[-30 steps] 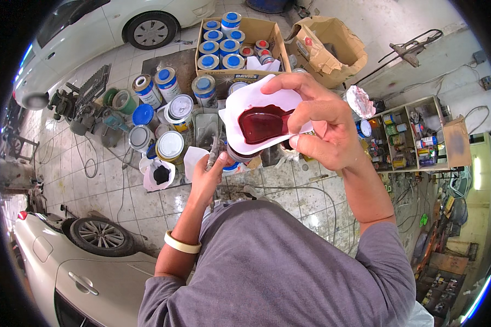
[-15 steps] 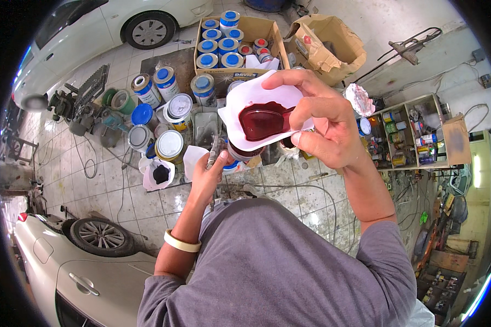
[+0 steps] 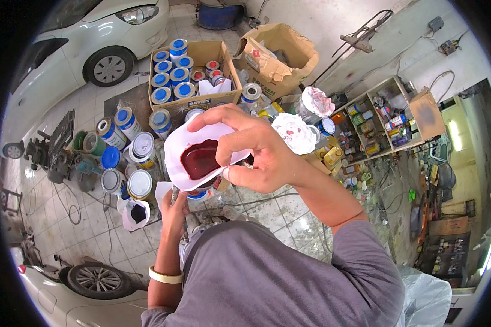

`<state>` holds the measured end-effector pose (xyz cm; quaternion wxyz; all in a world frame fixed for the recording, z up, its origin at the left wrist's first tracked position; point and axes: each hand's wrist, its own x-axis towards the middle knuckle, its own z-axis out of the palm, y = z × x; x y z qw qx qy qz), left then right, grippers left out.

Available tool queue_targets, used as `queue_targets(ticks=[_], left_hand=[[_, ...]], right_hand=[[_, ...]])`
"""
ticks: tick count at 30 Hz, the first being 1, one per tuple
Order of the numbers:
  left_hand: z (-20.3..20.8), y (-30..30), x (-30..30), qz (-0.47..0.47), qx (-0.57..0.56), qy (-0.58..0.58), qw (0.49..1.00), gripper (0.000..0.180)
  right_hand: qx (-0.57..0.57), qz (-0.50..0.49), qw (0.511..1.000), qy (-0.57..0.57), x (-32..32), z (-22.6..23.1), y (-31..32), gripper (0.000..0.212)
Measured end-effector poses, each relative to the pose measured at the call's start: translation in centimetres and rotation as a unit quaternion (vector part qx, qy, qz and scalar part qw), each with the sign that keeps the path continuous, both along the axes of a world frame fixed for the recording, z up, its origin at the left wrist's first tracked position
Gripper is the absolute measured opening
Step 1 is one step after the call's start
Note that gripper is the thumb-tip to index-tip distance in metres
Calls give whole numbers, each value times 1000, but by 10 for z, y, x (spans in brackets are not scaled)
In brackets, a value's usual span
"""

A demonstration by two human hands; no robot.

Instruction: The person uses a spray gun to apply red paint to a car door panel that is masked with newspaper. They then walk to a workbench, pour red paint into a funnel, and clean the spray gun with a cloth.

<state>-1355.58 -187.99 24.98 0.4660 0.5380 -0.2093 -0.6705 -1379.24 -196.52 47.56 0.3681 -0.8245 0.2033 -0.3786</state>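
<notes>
Hands; curved white sheet, glossy liquid

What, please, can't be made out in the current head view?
- Head view: part of the paper, behind the right hand.
- Head view: what exactly the left hand holds, partly behind the paper.
- Head view: part of the upper car, cut off by the top edge.

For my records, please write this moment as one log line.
right hand: holds white container, dark red liquid inside; left hand: grips grey tool, partly hidden
</notes>
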Motion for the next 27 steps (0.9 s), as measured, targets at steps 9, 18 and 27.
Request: queue_targets(ticks=[9,18,27], left_hand=[[1,-4,2,-9,-6,-17,1000,93],[0,-2,-4,-5,-11,-22,1000,94],[13,0,-11,-3,-9,-46,999,103]], right_hand=[[-9,-10,1000,8,-3,-3,-1,11],[12,3,1000,-3,-5,-2,-1,10],[-13,-4,1000,-2,-4,0,-1,9]])
